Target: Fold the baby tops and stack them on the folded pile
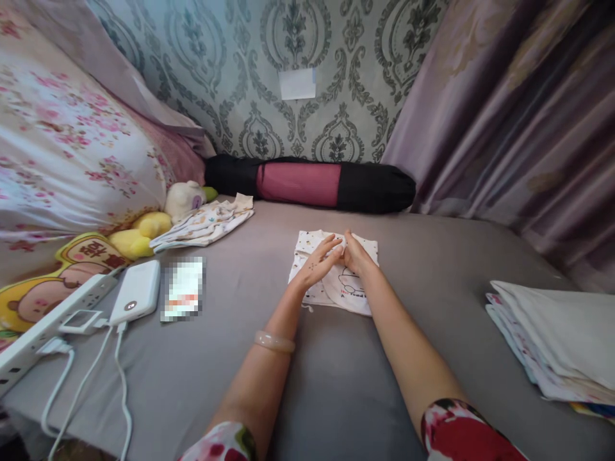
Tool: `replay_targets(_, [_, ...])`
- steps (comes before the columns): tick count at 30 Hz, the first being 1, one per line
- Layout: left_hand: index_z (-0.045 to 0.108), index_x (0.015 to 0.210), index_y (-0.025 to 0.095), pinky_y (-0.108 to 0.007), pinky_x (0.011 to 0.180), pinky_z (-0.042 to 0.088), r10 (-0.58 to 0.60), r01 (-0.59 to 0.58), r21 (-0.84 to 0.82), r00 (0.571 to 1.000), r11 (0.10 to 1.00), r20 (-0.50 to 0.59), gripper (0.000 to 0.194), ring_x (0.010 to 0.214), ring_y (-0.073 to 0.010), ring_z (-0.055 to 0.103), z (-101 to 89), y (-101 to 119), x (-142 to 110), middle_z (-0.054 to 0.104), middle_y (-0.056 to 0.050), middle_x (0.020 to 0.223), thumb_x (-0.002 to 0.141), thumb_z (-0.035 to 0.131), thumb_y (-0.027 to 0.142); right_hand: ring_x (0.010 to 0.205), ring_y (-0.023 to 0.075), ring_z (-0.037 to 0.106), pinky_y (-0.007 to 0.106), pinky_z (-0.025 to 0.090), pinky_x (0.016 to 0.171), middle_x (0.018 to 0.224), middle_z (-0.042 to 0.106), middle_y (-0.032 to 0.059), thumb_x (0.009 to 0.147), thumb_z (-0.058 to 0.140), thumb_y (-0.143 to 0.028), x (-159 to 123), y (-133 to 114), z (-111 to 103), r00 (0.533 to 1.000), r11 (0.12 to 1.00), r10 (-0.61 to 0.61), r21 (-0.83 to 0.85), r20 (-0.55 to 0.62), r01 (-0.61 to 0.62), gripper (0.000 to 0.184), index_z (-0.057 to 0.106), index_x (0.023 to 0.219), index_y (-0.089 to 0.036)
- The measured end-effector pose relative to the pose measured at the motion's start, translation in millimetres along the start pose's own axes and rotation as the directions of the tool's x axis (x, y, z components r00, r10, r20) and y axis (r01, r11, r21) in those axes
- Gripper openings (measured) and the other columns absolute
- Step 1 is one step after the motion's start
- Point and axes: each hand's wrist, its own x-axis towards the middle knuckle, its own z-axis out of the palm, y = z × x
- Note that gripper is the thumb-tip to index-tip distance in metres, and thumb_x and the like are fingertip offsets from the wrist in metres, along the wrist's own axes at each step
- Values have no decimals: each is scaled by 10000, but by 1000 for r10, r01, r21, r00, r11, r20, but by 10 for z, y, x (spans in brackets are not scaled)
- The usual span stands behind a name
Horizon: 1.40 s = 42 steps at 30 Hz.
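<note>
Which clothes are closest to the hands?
The middle white garment, under the left hand and right hand. The folded stack and the clothes beside the plush toys lie farther away.

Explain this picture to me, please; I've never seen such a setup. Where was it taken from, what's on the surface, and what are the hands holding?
There is no machine: this single view comes from a camera worn on a person's head, looking forward and down at two bare hands. The left hand, fingers outstretched, and the right hand are at a folded white printed garment on a gray sheet. Whether either grips the cloth can't be made out. On the picture's left lie a patterned garment, a white power bank and a power strip; on the right, a stack of folded cloths.
</note>
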Motion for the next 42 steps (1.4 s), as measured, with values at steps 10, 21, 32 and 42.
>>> replay_targets(10, [682,805,238,-316,1131,292,85,-9,193,917,981,-390,256,1301,-205,469,-515,-151,215,687,-59,1027,732,621,0,792,177,684,274,585,634,1136,665,102,838,486,-163,76,127,-65,987,997,-52,-56,-150,44,376,526,1212,-171])
replay_targets(21, [672,804,270,-521,1164,-51,167,-30,664,975,747,-144,318,1428,-296,264,-690,-366,100,626,-79,1204,676,572,-3,1135,315,585,398,462,927,1229,620,166,844,526,-261,-58,53,-257,954,668,-146,-737,-262,-100,514,476,1345,-156])
replay_targets(32, [648,1000,284,-483,1185,4,242,-147,741,970,655,-22,234,1410,-261,326,-507,-370,130,575,-82,1344,805,589,170,1470,282,112,517,110,1164,1596,191,127,993,271,-344,-171,46,59,966,438,-245,-880,79,183,550,276,1509,-153])
replay_targets(42, [343,1465,176,-506,1188,146,-128,-71,991,990,-116,56,534,1478,-249,165,-472,-377,88,266,-116,1579,993,226,396,1469,321,87,586,38,1146,1609,165,79,994,191,-403,-166,270,235,971,363,-198,-910,137,202,559,265,1525,-245])
